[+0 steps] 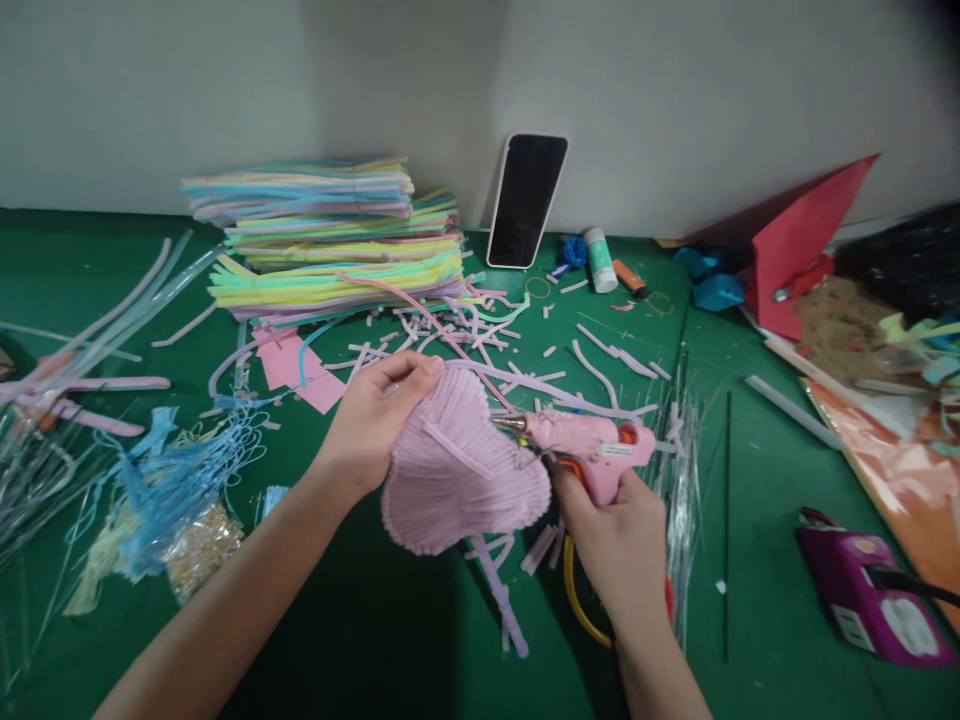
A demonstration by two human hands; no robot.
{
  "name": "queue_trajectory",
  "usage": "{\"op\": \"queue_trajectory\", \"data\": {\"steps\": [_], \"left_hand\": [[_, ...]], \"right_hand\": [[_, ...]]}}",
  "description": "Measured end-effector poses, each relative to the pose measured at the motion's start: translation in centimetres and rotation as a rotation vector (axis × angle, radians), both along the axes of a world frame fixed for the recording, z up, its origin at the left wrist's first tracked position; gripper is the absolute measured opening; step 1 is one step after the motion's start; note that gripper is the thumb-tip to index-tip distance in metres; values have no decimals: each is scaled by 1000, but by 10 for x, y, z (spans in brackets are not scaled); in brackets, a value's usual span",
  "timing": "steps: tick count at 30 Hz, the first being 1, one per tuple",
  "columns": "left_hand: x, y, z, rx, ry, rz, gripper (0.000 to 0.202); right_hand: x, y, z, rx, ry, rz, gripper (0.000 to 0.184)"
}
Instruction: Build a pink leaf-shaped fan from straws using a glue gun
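Note:
My left hand [379, 415] pinches the upper left edge of a lilac shape made of pipe cleaners [457, 490], its strands lying side by side within a bumpy rim. One short loose strand lies across its face. In my right hand [619, 540] is a pink glue gun [577, 440], gripped by its handle. The gun's metal nozzle points left, close to the right edge of the lilac shape; whether they touch I cannot tell. Below the shape, a wrapped lilac stem [499, 600] rests on the green table.
Bundles of coloured pipe cleaners [337, 260] are stacked at the back, beside a phone [527, 200] leaning on the wall. Cut lilac pieces are scattered before them. Blue tassels [187, 480] lie left. A purple power socket [874, 590] and red card [795, 250] are right.

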State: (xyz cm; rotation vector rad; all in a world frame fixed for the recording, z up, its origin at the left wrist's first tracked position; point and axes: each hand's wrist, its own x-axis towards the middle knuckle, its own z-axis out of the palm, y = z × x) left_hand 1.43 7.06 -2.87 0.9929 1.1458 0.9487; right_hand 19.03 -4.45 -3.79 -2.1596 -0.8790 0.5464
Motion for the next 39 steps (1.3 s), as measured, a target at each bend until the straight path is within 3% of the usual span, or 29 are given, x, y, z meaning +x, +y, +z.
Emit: {"op": "queue_trajectory", "data": {"steps": [19, 26, 39], "left_hand": [[-9, 3, 6, 132, 148, -31, 23], [-8, 3, 13, 130, 156, -60, 23], [-10, 5, 13, 103, 155, -61, 24]], "right_hand": [[1, -1, 0, 5, 12, 13, 33], [2, -5, 1, 3, -14, 36, 32], [7, -9, -5, -25, -57, 57, 32]]}}
